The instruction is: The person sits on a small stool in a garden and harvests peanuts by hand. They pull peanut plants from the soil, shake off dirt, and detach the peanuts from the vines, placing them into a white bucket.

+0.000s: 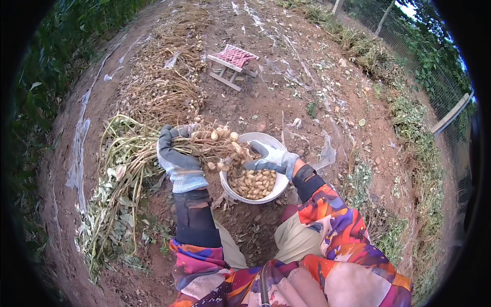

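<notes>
Peanuts (236, 148) overhang the bucket (282, 180), likely so strays drop in; our left hand (179, 159) curls fingers round stems (144, 140); whether our right hand (274, 159) pinches pods, we can't tell.

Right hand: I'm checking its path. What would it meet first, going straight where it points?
Most likely the peanut cluster on the bunched plants, just left of the right hand; depth is unclear, so they may touch.

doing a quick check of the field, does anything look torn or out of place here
Yes: a torn, crumpled plastic strip lies on the soil at the left, and a ragged plastic scrap lies right of the white bucket. Both look like litter on the earth.
</notes>
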Available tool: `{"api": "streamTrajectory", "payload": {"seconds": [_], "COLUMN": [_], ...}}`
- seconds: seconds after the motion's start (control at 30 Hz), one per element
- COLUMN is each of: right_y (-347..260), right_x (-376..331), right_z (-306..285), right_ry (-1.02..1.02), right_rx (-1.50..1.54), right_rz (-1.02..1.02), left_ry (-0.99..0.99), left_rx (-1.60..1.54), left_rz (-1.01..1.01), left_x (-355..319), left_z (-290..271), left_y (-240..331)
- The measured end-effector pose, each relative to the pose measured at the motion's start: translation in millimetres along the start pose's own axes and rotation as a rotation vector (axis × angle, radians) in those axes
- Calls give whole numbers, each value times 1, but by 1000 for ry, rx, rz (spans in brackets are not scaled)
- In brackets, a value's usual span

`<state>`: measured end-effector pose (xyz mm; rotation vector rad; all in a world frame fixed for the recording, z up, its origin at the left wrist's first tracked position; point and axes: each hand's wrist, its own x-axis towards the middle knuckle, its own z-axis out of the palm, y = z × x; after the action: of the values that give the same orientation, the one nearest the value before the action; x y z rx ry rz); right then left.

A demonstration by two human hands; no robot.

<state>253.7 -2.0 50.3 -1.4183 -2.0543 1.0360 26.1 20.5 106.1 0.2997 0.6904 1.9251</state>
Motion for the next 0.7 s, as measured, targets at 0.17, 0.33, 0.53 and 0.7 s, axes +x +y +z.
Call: {"api": "streamTrajectory", "payload": {"seconds": [0.17, 0.33, 0.53, 0.7], "right_y": [-52, -37, -36, -30], "right_x": [-6, 4, 6, 5], "right_z": [-9, 13, 31, 36], "right_ry": [-20, 13, 54, -38], "right_rx": [505, 1106, 1359, 1408], "right_rz": [-70, -110, -33, -29], "left_ry": [-177, -165, -117, -124], "left_rx": [-194, -229, -102, -83], "left_rz": [-5, 4, -4, -6], "left_x": [0, -13, -26, -25], "left_z": [3, 20, 30, 29], "left_y": [-21, -19, -29, -34]}}
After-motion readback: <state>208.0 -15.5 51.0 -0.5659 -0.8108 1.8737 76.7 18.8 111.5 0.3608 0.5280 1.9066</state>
